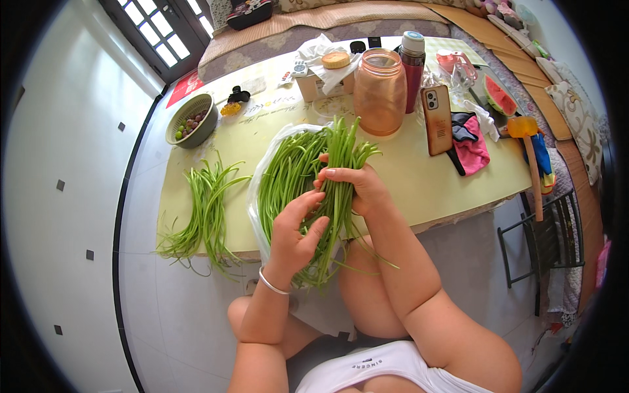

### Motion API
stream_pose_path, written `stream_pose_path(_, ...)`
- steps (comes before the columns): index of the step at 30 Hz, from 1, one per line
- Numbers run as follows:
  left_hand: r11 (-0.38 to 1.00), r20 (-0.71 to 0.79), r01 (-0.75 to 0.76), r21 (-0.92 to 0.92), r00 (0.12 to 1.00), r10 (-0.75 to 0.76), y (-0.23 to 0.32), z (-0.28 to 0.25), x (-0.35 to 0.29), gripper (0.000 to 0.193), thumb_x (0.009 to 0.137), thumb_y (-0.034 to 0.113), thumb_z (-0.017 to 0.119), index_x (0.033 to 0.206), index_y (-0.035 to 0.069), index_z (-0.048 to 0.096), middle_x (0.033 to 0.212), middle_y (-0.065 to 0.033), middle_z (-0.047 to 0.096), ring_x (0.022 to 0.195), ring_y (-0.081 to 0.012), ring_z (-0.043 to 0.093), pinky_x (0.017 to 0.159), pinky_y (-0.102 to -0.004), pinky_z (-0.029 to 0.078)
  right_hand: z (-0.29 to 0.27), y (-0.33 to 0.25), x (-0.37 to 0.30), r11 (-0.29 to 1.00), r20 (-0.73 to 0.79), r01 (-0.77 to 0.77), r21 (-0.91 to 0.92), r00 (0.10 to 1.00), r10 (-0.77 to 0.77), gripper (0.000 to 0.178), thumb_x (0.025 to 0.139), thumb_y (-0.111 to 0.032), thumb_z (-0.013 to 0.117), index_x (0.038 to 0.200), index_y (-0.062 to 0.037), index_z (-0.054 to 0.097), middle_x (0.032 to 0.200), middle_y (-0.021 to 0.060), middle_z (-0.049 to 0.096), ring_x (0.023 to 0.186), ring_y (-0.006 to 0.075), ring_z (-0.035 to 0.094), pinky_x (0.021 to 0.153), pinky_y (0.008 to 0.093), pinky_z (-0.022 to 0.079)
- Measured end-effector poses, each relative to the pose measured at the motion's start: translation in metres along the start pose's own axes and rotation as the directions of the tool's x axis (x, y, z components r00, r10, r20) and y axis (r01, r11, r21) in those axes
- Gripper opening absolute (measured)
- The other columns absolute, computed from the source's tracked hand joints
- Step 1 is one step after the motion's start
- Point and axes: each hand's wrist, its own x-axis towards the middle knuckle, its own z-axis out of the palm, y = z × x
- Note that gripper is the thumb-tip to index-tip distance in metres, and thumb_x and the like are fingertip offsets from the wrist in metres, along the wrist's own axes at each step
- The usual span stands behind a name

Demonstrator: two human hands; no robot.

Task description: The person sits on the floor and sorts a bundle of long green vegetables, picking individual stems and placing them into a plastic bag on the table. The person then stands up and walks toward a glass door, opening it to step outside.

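I count one bag (256, 213), one pile (286, 171) inside it, one heap (208, 200) left of it on the desk (422, 187), and one bunch of stems (339, 203) between the left hand (293, 237) and the right hand (367, 188). The right is closed around the bunch; the left, half open with thumb apart, sits just beside it, and I cannot tell whether it grips any. The stems look long, slim and bright green, their lower ends straggling.

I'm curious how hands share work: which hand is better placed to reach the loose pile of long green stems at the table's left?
Probably the left hand: it is nearer the loose pile of long green stems and looks open, while the right hand grips a thick bundle of green stems.
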Motion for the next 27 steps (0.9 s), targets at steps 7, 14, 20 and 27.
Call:
stream_pose_path(7,0.918,-0.100,0.041,0.394,0.995,-0.002,-0.041,-0.009,0.007,0.034,0.086,0.014,0.064,0.115,-0.004,0.061,0.121,-0.0212,0.060,0.113,-0.0357,0.054,0.099,-0.0429,0.041,-0.009,0.005,0.005,0.998,-0.127,-0.020,0.051,0.992,0.026,0.023,0.077,-0.002,0.071,0.098,0.0016,0.062,0.078,0.0116,0.065,0.067,0.0236,0.065,0.063,0.0370,0.056)
stream_pose_path(14,0.838,-0.067,0.077,0.540,0.997,-0.048,-0.050,0.001,0.005,0.034,0.084,0.015,0.067,0.110,-0.006,0.063,0.118,-0.0199,0.057,0.110,-0.0354,0.052,0.097,-0.0422,0.041,-0.018,0.009,0.010,0.992,-0.089,-0.091,0.093,0.991,0.100,0.022,0.078,-0.003,0.070,0.098,0.0020,0.061,0.083,0.0127,0.066,0.074,0.0237,0.067,0.071,0.0388,0.058)
stream_pose_path(20,0.926,-0.169,0.085,0.367,0.985,-0.023,-0.034,-0.003,0.006,0.037,0.079,0.006,0.068,0.112,-0.009,0.061,0.120,-0.0190,0.055,0.110,-0.0339,0.053,0.097,-0.0394,0.042,-0.016,0.009,0.012,0.988,-0.174,-0.115,0.108,0.976,0.132,0.023,0.080,0.000,0.067,0.101,0.0043,0.060,0.103,0.0178,0.067,0.092,0.0254,0.067,0.079,0.0384,0.058)
stream_pose_path(27,0.978,-0.024,-0.028,0.208,0.999,0.034,-0.010,0.001,0.006,0.047,0.080,0.003,0.066,0.123,-0.009,0.055,0.131,-0.0209,0.051,0.119,-0.0334,0.051,0.101,-0.0384,0.041,-0.015,0.007,0.010,0.993,-0.070,-0.096,0.071,0.992,0.101,0.028,0.082,-0.001,0.065,0.108,0.0072,0.059,0.112,0.0191,0.066,0.103,0.0280,0.065,0.088,0.0396,0.055)
